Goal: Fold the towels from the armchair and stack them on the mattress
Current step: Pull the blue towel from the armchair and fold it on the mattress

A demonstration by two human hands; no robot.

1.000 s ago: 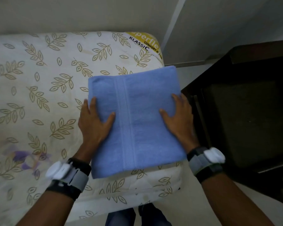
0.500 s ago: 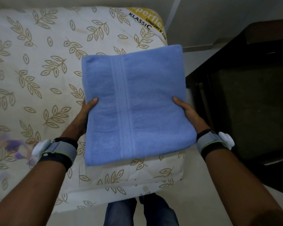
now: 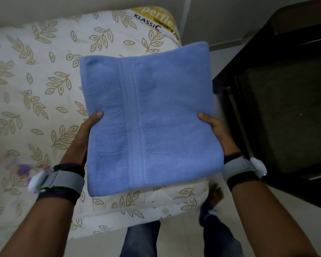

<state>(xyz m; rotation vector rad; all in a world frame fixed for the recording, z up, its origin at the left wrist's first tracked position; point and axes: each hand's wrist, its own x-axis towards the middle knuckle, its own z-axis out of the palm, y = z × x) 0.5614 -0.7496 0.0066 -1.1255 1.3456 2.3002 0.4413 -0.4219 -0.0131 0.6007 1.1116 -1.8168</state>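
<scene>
The towel (image 3: 148,119) is at the centre of the frame, folded into a thick blue rectangle, and you hold it by its 2 side edges. Its long axis runs from the bottom of the frame to the top, away from you. The woven band (image 3: 132,112) down its face runs the same way. The towel looks lifted rather than lying flat, but its underside is hidden, so I cannot tell for sure.

Your left hand (image 3: 82,135) pinches the left edge, thumb on top and fingers out of sight beneath. Your right hand (image 3: 219,133) does the same on the right edge. The 2 grips are level with each other, a little below the towel's middle, so most of its length reaches beyond your hands toward the top of the frame.

The mattress (image 3: 35,93) fills the left and upper left of the frame, and the towel overlaps only its right-hand corner. The dark armchair (image 3: 285,112) stands at the right, near the towel's right edge. The wider stretch of mattress therefore lies left of the towel, on your left hand's side. I judge the set-down calls for a carry leftward, kept flat, because the far end is unsupported and may sag.
</scene>
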